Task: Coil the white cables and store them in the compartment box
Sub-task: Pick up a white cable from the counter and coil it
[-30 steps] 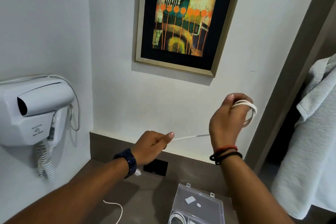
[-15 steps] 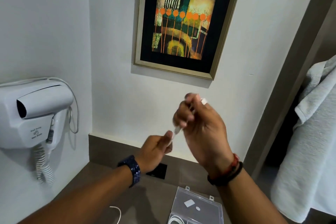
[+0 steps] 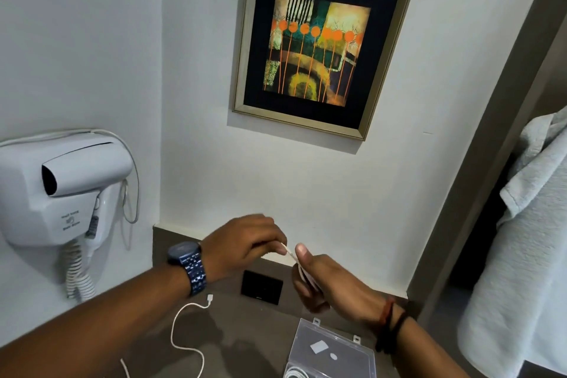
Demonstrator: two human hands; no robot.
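Observation:
My right hand (image 3: 325,282) is closed around a coiled white cable (image 3: 306,278), most of it hidden in the palm. My left hand (image 3: 245,244) pinches the free end of that cable (image 3: 288,252) just left of my right thumb. Both hands hover above the counter in front of the wall. A second white cable (image 3: 181,331) lies loose on the brown counter at lower left, its plug near the black socket. The clear compartment box (image 3: 334,353) stands open at the bottom centre, with a coiled white cable (image 3: 296,373) in it.
A white wall-mounted hair dryer (image 3: 61,190) with a curly cord hangs at left. A black socket plate (image 3: 261,287) sits on the backsplash. A framed picture (image 3: 319,46) hangs above. A pale towel (image 3: 527,255) hangs at right beside a door frame.
My right hand came down and left from beside the door frame with the coil, meeting my left hand. The stretch of cable between the hands has shortened to a stub.

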